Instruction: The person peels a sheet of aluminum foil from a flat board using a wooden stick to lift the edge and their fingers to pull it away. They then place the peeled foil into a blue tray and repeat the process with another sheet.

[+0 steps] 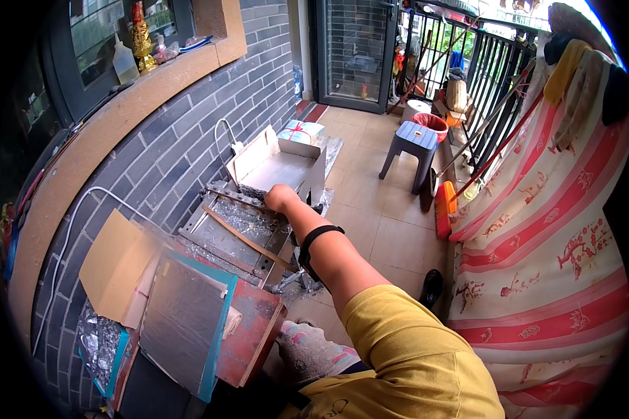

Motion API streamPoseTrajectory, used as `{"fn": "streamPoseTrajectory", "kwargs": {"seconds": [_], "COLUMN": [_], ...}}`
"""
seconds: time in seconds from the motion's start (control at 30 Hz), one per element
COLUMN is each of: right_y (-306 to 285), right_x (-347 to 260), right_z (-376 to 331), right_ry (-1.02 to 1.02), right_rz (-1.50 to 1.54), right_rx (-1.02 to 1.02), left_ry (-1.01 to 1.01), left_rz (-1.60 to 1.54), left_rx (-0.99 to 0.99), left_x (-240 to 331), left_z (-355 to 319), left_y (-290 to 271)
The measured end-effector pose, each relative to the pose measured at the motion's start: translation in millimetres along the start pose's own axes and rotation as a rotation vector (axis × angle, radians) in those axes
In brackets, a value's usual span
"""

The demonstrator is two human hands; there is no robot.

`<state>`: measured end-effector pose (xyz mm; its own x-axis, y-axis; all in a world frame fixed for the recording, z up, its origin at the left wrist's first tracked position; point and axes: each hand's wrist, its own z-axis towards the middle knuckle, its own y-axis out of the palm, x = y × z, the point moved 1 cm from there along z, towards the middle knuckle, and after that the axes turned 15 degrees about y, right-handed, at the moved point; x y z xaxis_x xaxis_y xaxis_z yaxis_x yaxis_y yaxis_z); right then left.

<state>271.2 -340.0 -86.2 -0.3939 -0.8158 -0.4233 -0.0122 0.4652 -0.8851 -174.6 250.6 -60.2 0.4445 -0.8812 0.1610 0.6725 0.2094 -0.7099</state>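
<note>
My right hand (pixel 279 199) reaches forward from the yellow sleeve, a black band round its forearm. Its fingers are curled closed at the end of a dark metal bar (pixel 239 195); whatever they grip is hidden beneath the fist. Under and beside it lies a low metal frame (pixel 210 241) strewn with silvery scraps (pixel 248 215), crossed by a curved brown strip (pixel 248 241). Just beyond the hand is an open box with a white inside (pixel 279 167). My left hand is out of view.
Nearer me, a grey sheet (pixel 185 318) lies on a teal-edged board, beside tan cardboard (pixel 115 262) and crumpled foil (pixel 99 342). A brick wall (pixel 168 143) borders the left. At right are a grey stool (pixel 410 143), a red basket (pixel 432 124), brooms (pixel 445 209) and a striped curtain (pixel 538 258).
</note>
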Motion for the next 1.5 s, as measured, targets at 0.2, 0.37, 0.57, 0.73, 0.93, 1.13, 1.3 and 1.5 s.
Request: {"fn": "streamPoseTrajectory", "kwargs": {"seconds": [0.2, 0.37, 0.57, 0.73, 0.93, 1.13, 1.3, 1.5], "right_y": [-5, -10, -20, -9, 1, -12, -27, -48], "right_x": [-3, -2, -9, 0, 6, 13, 0, -17], "right_z": [-11, -18, -28, -15, -8, -24, -39, -53], "right_ry": [0.04, 0.068, 0.053, 0.099, 0.126, 0.203, 0.172, -0.001], "right_rz": [0.085, 0.142, 0.115, 0.164, 0.335, 0.476, 0.46, 0.434], "right_rx": [0.057, 0.049, 0.028, 0.016, 0.245, 0.451, 0.531, 0.592], "left_ry": [-0.034, -0.003, -0.03, -0.066, 0.008, -0.146, -0.189, -0.213], "left_rz": [0.011, -0.02, 0.0, 0.016, 0.095, -0.025, -0.011, -0.013], "left_rx": [-0.017, -0.007, -0.043, -0.079, -0.169, -0.23, -0.235, -0.225], "left_x": [10, 8, 10, 13, -103, -66, -59, -48], "left_z": [1, 1, 1, 3, -9, -13, -14, -12], "left_y": [-8, -6, -9, -12, 53, 43, 36, 25]}}
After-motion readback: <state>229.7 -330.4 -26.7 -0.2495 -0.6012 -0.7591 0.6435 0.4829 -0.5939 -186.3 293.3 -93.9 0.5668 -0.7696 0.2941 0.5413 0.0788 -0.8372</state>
